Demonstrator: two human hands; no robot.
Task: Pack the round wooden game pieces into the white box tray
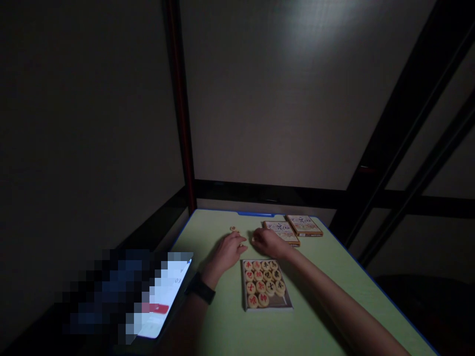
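Observation:
On the green table, my left hand [230,248], with a dark watch at its wrist, reaches over a few loose Chinese chess pieces [233,229]. Its fingers are stretched out, thumb apart, and a piece shows beside the fingertips. My right hand [267,242] is closed in a pinch, and the pale edge of a Chinese chess piece [254,239] shows at its fingertips. Nearer to me lies an open box [287,303] with rows of round wooden pieces, red-marked at left and black-marked at right. Its lower right corner has no pieces in it.
Two printed boxes [305,225] lie at the back right, the nearer one just behind my right hand. A lit tablet-like screen [174,287], partly pixelated, stands at the left edge. Walls close in behind and left of the table [334,287].

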